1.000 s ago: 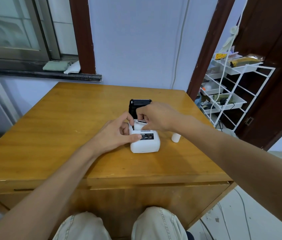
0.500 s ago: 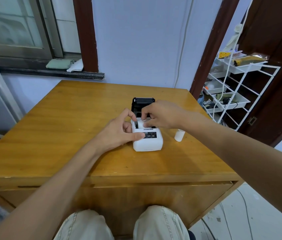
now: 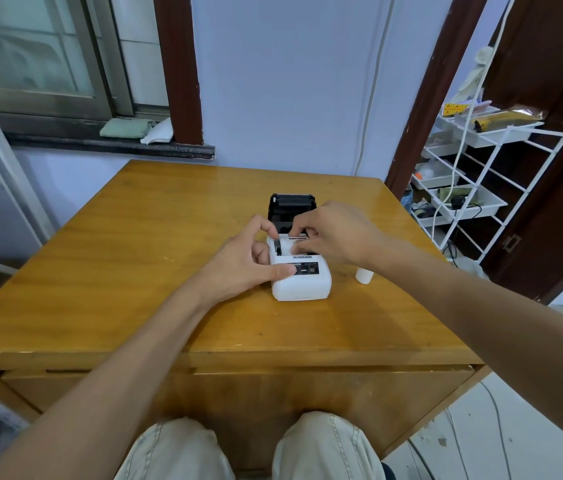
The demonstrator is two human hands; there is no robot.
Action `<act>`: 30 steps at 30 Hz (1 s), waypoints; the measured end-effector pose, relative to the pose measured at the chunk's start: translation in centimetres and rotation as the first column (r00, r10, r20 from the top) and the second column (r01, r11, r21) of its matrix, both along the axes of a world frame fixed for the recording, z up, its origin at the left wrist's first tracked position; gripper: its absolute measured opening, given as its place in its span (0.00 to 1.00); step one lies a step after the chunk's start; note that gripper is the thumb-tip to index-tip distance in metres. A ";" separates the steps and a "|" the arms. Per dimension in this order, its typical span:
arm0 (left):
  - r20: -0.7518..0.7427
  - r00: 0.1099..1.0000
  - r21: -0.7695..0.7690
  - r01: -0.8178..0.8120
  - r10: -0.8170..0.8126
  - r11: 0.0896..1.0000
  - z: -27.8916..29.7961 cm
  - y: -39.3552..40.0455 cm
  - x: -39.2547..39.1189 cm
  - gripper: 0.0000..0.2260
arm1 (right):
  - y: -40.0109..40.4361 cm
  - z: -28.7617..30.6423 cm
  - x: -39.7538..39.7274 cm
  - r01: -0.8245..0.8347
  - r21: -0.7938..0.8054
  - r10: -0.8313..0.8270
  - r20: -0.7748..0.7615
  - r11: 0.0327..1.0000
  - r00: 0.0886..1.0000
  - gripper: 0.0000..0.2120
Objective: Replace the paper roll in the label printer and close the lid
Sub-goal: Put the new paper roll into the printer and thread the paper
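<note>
While the left hand (image 3: 245,261) goes on steadying the label printer (image 3: 301,277) — thumb pressed on the front control panel, fingers curled against the left side of the casing — the right hand (image 3: 335,237) has dropped lower into the open paper bay than it sat a second ago. Then its fingers were bunched above the opening; now the fingertips (image 3: 295,249) press down on the white paper roll (image 3: 288,244), which lies across the bay and looks nearly seated. Whether they pinch the roll or only push on it I cannot tell; the hand is closed around that spot, not splayed.

That suggests the new roll is going home, and the loose end may yet need drawing forward over the front lip. Behind the hands the black lid (image 3: 292,207) stands upright on its hinge, so closing is not yet done.

Just right of the printer, partly hidden by the forearm, a small white cylinder (image 3: 364,276) stands on the wooden table (image 3: 134,265) — probably the old core or a spare roll.
</note>
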State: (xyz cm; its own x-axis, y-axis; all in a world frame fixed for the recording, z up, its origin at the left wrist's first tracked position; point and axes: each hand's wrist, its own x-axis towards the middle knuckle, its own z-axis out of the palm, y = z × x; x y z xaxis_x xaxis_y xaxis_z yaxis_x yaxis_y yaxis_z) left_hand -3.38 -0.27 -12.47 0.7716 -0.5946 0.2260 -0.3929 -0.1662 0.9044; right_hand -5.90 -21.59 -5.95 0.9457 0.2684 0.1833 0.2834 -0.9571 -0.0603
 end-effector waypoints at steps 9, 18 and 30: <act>0.007 1.000 -0.018 -0.019 0.019 1.000 0.0 0.0 0.0 0.22 | -0.4 0.2 -0.9 -0.053 0.016 0.054 -0.010 0.998 0.999 0.20; 0.005 0.999 -0.032 -0.047 0.047 0.998 0.1 0.0 -0.1 0.26 | -0.5 0.5 -2.8 -0.078 -0.027 0.081 0.114 0.997 0.990 0.18; 0.023 0.999 -0.030 -0.029 0.030 0.999 0.1 0.1 -0.1 0.25 | -0.5 -2.2 -6.4 -0.085 -0.071 0.099 0.217 0.994 0.971 0.19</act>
State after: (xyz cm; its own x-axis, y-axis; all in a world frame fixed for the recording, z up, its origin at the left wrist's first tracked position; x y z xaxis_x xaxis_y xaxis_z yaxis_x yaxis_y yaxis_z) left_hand -3.47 -0.13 -12.37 0.7832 -0.5643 0.2610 -0.4090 -0.1514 0.8999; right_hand -12.29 -22.07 -8.14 0.8546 0.3693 0.3651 0.3701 -0.9263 0.0705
